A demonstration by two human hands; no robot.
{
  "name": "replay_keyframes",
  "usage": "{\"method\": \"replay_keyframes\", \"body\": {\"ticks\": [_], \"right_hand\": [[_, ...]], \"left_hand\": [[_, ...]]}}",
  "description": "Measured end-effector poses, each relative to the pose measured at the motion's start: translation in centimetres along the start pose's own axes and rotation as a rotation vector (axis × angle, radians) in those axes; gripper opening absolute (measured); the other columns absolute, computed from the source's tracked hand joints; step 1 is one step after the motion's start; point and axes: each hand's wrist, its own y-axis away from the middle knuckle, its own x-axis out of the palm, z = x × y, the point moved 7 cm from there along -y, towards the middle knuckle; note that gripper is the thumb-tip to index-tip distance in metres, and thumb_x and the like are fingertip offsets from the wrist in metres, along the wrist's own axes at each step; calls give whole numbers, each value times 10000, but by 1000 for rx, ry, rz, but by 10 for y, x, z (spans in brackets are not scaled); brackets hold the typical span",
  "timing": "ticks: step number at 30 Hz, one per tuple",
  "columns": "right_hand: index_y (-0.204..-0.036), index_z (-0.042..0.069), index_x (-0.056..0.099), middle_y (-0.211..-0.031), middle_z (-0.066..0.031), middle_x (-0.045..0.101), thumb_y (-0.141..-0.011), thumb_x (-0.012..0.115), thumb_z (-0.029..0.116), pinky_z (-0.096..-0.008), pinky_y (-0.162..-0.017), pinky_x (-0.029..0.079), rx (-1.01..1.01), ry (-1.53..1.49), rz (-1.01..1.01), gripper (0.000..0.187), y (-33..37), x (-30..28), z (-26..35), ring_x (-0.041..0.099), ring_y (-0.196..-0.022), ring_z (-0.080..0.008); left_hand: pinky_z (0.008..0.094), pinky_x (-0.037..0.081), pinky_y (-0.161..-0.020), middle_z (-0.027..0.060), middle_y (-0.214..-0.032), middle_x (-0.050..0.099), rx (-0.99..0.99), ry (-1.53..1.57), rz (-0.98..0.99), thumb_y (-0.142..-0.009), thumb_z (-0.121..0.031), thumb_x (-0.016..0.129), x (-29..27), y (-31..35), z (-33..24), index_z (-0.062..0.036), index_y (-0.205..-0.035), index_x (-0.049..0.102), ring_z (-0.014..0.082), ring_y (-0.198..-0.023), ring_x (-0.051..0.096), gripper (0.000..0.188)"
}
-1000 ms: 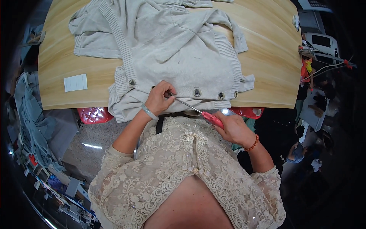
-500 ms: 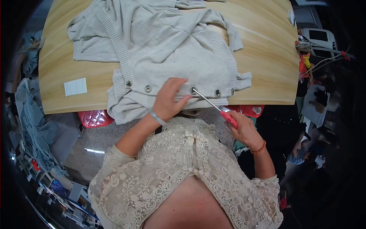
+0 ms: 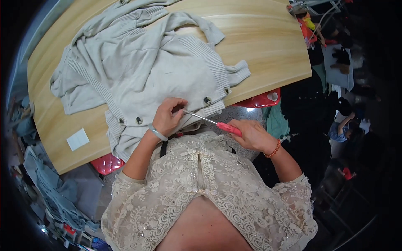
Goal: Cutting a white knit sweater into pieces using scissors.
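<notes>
A light grey knit cardigan point(image 3: 167, 79) lies spread on the table, its buttoned front band along the near edge. Dark round buttons show on that band, such as one button point(image 3: 139, 120) to the left of my left hand and another button point(image 3: 207, 100) to its right. My left hand point(image 3: 167, 115) is closed, thumb and fingers pinching the band; they hide the spot between these buttons. My right hand point(image 3: 254, 136) grips the red handle of a slim metal tool point(image 3: 201, 117), whose exact kind I cannot make out. Its tip meets my left fingertips.
The wooden table point(image 3: 264, 42) extends beyond the cardigan, with a white paper slip point(image 3: 78, 139) at left. Red stools point(image 3: 261, 99) are partly under its near edge. Blue-grey garments point(image 3: 50, 188) hang at left; dark cloth and another person point(image 3: 337, 131) are at right.
The view has turned, so the table now slants. My left fingers have closed onto the button band, around the tool's tip. Earlier they were spread, and the tip rested on a visible button.
</notes>
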Motion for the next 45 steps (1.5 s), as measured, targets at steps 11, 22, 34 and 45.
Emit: {"method": "replay_keyframes", "body": {"ticks": [11,22,34,45], "right_hand": [[-1034,58,551,-782,-199,625,-877,617,224,-483,-697,478,234,44,-118,238,52,-11,-43,611,-762,-415],[-1037,43,571,-919,-211,625,-872,611,179,-473,-749,482,264,-159,-267,217,56,-4,-74,598,-888,-410],[-999,17,602,-850,-247,650,-862,621,204,-511,-714,485,334,-106,-254,233,71,7,-79,618,-825,-457],[-1172,7,581,-987,-232,637,-872,601,78,-451,-808,490,172,-76,-424,309,8,-40,-42,611,-928,-427]], "left_hand": [[413,473,-711,118,-875,565,323,-426,228,-697,-77,754,70,-54,-29,-47,-865,591,323,-804,571,236],[430,482,-734,116,-883,595,434,-497,127,-752,-205,721,103,-90,-66,-51,-878,604,322,-854,586,231],[451,481,-730,139,-837,635,157,-425,396,-710,-70,642,164,-113,-11,-79,-807,620,350,-841,615,100],[461,367,-987,158,-1203,548,-56,-694,-1015,-732,-134,713,-234,-23,76,-79,-1265,520,374,-1149,475,570]]}}
